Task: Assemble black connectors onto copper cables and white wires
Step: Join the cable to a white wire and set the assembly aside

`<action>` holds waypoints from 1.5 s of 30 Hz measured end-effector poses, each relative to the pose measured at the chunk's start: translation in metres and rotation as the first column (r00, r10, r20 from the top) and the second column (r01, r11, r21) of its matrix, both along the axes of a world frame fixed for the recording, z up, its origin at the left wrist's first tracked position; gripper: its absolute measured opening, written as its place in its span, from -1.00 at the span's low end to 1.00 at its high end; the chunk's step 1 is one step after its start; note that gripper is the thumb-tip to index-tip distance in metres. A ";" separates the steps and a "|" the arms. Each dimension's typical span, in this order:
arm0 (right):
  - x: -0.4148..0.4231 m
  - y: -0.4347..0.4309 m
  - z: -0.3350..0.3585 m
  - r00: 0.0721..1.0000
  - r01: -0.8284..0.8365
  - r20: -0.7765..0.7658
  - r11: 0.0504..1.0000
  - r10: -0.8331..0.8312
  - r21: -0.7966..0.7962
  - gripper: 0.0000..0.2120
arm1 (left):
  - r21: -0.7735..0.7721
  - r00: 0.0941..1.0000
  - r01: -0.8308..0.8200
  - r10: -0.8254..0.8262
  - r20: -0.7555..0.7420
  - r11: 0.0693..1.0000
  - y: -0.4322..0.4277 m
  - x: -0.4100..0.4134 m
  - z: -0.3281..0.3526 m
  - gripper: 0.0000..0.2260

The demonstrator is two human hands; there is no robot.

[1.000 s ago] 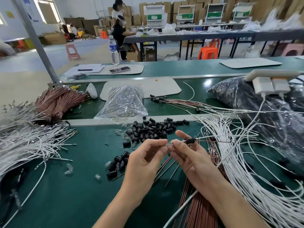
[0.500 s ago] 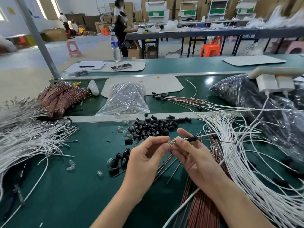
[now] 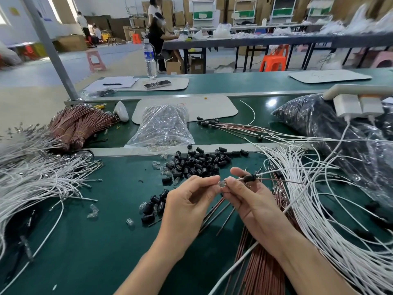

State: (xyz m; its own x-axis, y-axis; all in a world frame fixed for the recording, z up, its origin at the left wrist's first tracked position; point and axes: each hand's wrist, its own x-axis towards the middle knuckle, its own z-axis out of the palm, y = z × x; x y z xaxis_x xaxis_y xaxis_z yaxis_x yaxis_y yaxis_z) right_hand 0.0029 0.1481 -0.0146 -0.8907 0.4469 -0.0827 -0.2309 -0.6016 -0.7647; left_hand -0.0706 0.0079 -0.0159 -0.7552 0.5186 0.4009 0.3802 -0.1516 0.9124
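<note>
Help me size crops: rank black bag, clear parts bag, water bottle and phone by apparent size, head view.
black bag
clear parts bag
water bottle
phone
Bottle and phone sit farther back, shrinking them.

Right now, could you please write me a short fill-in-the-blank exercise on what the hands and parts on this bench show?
1. The left hand pinches a small ____ plastic piece.
2. The right hand holds a wire carrying one ____ connector.
3. The loose connector pile lies on the ____ mat.

Missing words: clear; black; green.
</note>
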 end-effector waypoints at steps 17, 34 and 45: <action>-0.002 -0.004 0.000 1.000 0.001 -0.002 1.000 -0.001 0.006 -0.86 | 0.009 0.997 -0.029 0.030 -0.077 1.000 0.005 0.001 -0.005 -0.79; -0.003 -0.006 -0.002 0.999 -0.012 0.053 0.998 0.009 0.057 -0.84 | -0.168 0.930 -0.123 0.054 -0.364 0.978 0.001 -0.010 -0.017 -0.76; -0.004 -0.001 0.005 0.998 -0.006 0.059 0.998 0.010 -0.064 -0.62 | -0.112 0.911 -0.236 0.179 -0.371 0.965 -0.005 -0.015 -0.012 -0.90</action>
